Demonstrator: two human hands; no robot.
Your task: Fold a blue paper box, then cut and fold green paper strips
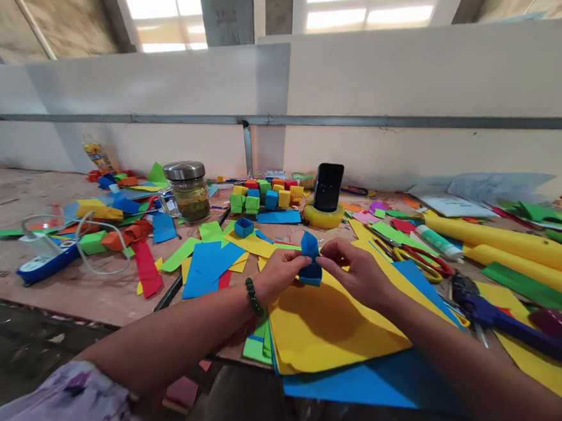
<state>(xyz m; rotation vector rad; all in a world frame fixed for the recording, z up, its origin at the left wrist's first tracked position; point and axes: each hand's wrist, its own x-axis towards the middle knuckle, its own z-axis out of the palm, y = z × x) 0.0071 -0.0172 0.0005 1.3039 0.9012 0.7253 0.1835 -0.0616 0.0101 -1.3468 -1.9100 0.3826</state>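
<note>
A folded blue paper piece is held up between both hands, over a large yellow sheet. My left hand pinches its left side, a dark green bead bracelet on the wrist. My right hand has thumb and finger closed at its right edge. One flap of the piece stands upright, and its lower part looks like an open box. A small open blue paper box sits on the table just beyond my left hand. Blue sheets lie under the yellow one.
Several coloured paper cubes stand at the back, left of a phone on a yellow stand. A lidded glass jar is left. Scissors, a glue tube and a blue glue gun lie right. A power strip lies left.
</note>
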